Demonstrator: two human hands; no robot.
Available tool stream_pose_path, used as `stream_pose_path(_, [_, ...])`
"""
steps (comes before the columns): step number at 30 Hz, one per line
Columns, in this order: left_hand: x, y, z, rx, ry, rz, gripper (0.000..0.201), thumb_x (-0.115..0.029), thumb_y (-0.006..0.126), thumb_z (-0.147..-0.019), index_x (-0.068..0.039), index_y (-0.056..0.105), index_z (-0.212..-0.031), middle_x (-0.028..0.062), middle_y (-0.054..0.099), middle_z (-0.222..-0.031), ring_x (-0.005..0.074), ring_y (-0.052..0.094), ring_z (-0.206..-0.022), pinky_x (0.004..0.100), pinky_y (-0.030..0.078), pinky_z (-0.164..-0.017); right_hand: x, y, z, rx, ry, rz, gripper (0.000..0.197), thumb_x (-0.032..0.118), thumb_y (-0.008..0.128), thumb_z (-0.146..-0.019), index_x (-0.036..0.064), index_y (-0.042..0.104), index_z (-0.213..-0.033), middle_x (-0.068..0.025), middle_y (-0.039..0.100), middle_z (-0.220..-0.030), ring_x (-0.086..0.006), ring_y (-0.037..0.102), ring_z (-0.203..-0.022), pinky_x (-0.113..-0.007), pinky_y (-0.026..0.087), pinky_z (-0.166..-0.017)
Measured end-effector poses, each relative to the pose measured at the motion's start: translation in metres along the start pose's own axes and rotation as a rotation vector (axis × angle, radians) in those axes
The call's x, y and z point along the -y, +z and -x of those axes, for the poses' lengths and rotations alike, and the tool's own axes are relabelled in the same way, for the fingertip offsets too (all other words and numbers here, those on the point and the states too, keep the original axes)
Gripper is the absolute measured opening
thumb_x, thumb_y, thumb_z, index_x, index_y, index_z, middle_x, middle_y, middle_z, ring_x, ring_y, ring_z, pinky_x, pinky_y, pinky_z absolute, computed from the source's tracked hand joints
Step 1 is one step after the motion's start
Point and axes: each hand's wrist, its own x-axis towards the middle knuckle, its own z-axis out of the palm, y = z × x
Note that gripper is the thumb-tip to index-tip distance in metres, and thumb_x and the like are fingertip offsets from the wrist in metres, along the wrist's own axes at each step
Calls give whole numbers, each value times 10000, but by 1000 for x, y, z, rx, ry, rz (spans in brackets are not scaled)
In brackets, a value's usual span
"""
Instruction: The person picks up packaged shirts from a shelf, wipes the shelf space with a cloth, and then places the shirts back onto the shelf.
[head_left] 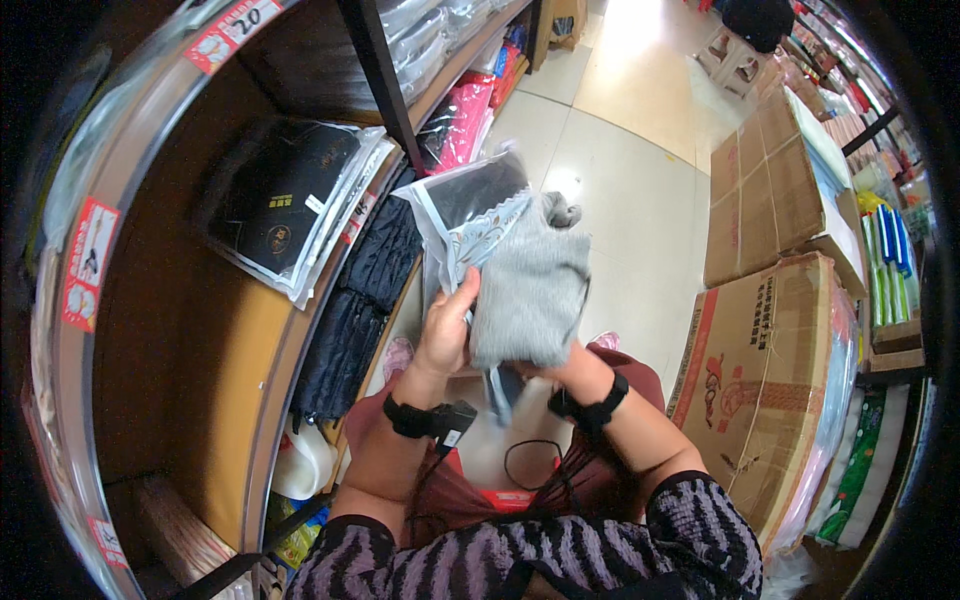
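Observation:
A folded light-grey knit garment (530, 290) is held up in front of me, over my knees. My left hand (448, 325) is closed on its left edge, thumb on top. The same hand pinches a clear plastic bag (430, 215) with a dark panel and a pale blue printed card (485, 232), which lies against the garment's upper left side. At the garment's lower right corner my right hand (562, 366) grips it from below; most of its fingers are hidden under the cloth. A blurred dark and pale blue strip (503, 393) hangs below the garment.
On the left, a wooden shelf (225, 335) bears black flat packages (290, 190) in clear wrap. Black folded goods (370, 260) lie on a level beneath. Cardboard boxes (765, 370) stand close on my right. A stool (735, 58) stands beyond the tiled floor (625, 170).

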Motion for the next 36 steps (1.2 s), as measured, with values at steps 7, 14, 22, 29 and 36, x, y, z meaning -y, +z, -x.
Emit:
stream_pose_path(7, [42,-9,-16,169,-137,-28,315,-180,453,-886,-35,454,-1166,24,537,-1046,96,509,-932,241,406,-807,-72,-35,-21,-172,553,-589,394,274,312,-887,9,450,-1144,-153,494,-1148,-265,504,-995,-316,389,-862])
stream_pose_path(14, [46,0,-18,156,-128,-530,309,-187,426,-896,-10,450,-1148,43,540,-1001,125,485,-918,261,360,-853,-60,-46,2,-507,541,-918,507,402,270,-908,-8,438,-1156,-98,519,-1054,-169,493,-960,-282,388,-859])
stream_pose_path(22, [62,-8,-30,344,63,-893,302,-115,437,-865,16,426,-1138,42,508,-1006,129,463,-917,268,367,-838,-47,-40,-10,-181,309,-25,534,158,636,-632,-7,469,-1113,-199,434,-1143,-346,390,-1081,-378,287,-940])
stream_pose_path(29, [55,1,-31,339,-115,-564,306,-73,417,-862,26,416,-1151,51,494,-1065,117,440,-984,256,337,-880,-68,-42,-6,-375,353,-295,598,477,365,-861,-17,388,-1196,-164,424,-1193,-259,387,-1120,-328,286,-942])
stream_pose_path(36, [48,12,-27,367,-184,-517,402,-79,465,-845,1,374,-1228,29,503,-1088,87,456,-983,239,348,-868,-99,-59,9,-377,668,-847,646,509,272,-884,-55,425,-1160,-127,503,-1108,-184,471,-1020,-272,341,-896])
